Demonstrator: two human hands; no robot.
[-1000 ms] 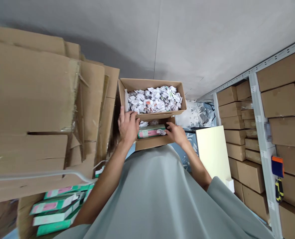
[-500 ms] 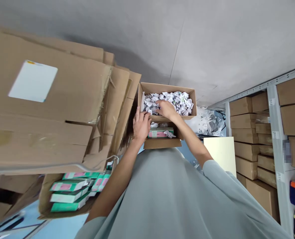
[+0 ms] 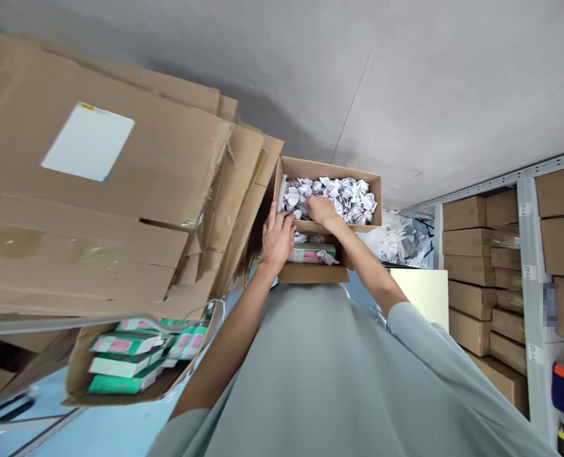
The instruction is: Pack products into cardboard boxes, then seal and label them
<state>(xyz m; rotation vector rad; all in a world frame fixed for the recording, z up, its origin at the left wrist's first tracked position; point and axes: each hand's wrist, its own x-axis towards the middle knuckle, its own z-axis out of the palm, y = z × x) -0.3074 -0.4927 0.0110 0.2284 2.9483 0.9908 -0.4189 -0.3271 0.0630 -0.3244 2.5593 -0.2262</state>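
Note:
A cardboard box (image 3: pixel 332 170) full of crumpled paper (image 3: pixel 353 200) stands by the wall. My right hand (image 3: pixel 321 208) reaches down into the paper, its fingers curled and the tips hidden, so what they hold does not show. At the box's near left corner rests my left hand (image 3: pixel 278 241), fingers spread along the edge. Closer to my body, a smaller open carton (image 3: pixel 315 273) has a green and pink box (image 3: pixel 305 254) inside, with a wad of crumpled paper (image 3: pixel 327 257) on it.
Flattened cardboard (image 3: pixel 167 152) is stacked high at left, above an open carton of green and pink boxes (image 3: pixel 124 362). Shredded white paper (image 3: pixel 399 238) lies right of the filled box. A metal shelf (image 3: pixel 530 266) with brown cartons (image 3: pixel 467 270) stands at right.
My right hand has pushed lower into the crumpled paper, its fingers now more curled. My left hand stays at the box corner. The whole view has shifted slightly.

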